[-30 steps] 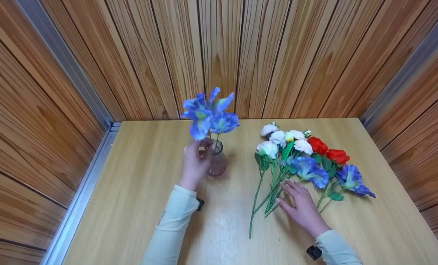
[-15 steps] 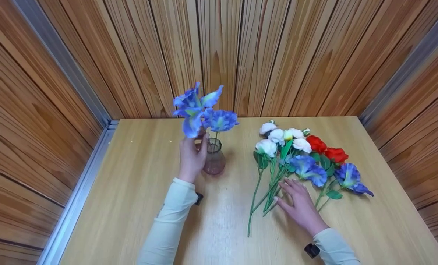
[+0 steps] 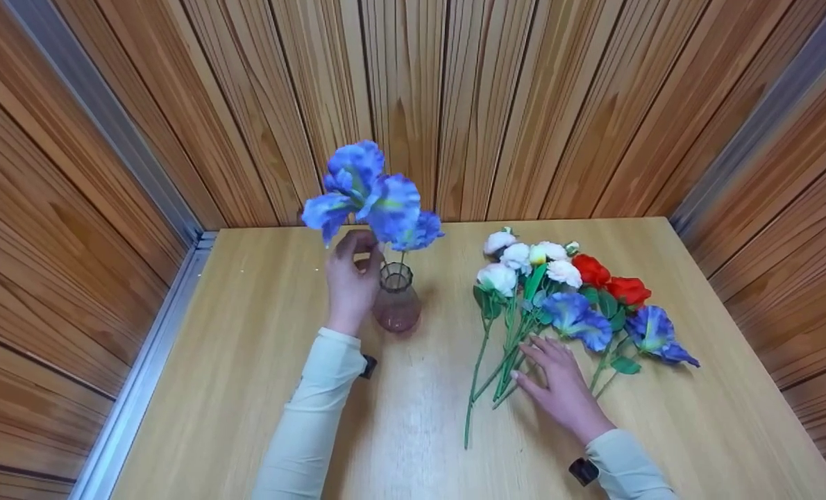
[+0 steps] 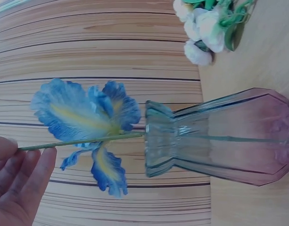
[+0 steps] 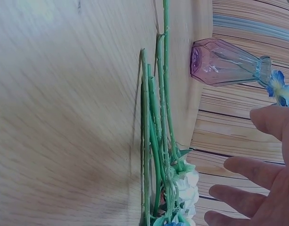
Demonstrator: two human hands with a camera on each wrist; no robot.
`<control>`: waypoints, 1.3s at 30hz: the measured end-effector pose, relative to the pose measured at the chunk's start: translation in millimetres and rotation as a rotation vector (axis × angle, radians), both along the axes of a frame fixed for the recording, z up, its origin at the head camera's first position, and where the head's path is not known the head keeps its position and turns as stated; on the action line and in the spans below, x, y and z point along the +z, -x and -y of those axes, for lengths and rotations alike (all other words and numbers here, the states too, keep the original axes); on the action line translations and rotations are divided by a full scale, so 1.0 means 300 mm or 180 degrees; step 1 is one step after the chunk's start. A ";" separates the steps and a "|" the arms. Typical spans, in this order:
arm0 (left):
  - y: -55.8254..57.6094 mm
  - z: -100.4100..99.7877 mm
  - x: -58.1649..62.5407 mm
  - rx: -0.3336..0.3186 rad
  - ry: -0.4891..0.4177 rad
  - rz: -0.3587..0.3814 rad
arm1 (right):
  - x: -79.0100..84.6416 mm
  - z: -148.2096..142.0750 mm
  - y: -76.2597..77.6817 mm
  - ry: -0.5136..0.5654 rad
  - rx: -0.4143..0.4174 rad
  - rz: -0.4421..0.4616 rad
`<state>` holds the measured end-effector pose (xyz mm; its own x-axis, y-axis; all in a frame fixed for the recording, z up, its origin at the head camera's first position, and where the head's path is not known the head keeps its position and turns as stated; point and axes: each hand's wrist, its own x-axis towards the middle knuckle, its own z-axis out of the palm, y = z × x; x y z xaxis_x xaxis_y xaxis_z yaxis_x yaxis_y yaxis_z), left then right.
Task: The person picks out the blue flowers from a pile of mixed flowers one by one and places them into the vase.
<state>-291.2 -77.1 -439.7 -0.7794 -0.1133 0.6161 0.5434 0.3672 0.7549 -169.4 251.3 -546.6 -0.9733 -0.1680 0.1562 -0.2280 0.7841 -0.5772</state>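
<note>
The left hand (image 3: pixel 352 285) pinches a blue flower (image 3: pixel 361 187) by its stem, near the mouth of the vase (image 3: pixel 397 314) — the right hand (image 3: pixel 560 383), fingers relaxed, sits by green stems (image 5: pixel 145 141) on the counter (image 3: pixel 229 361).

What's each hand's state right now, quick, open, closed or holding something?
Left hand: closed, pinching a blue iris by its stem.
Right hand: open, holding nothing, near the green stems.

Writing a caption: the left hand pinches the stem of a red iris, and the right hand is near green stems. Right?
The colour is wrong: the head view shows the iris the left hand holds by its stem is blue, not red. The rest stands.
</note>
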 end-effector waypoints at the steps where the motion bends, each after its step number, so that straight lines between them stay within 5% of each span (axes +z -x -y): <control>1: 0.002 0.002 0.003 0.0009 -0.0009 -0.0017 | 0.000 0.001 0.000 -0.0004 -0.0003 0.0011; 32: 0.041 -0.017 -0.048 0.0237 -0.0103 -0.0037 | -0.018 -0.008 -0.015 -0.0023 -0.0083 0.0057; 39: 0.046 -0.020 -0.062 0.0286 -0.0143 0.0154 | -0.017 -0.009 -0.018 0.0005 -0.0105 0.0024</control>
<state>-304.9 -71.0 -458.2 -0.7937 -0.2107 0.5707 0.4722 0.3781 0.7963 -164.0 254.1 -551.8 -0.9795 -0.1356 0.1491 -0.1977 0.7901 -0.5802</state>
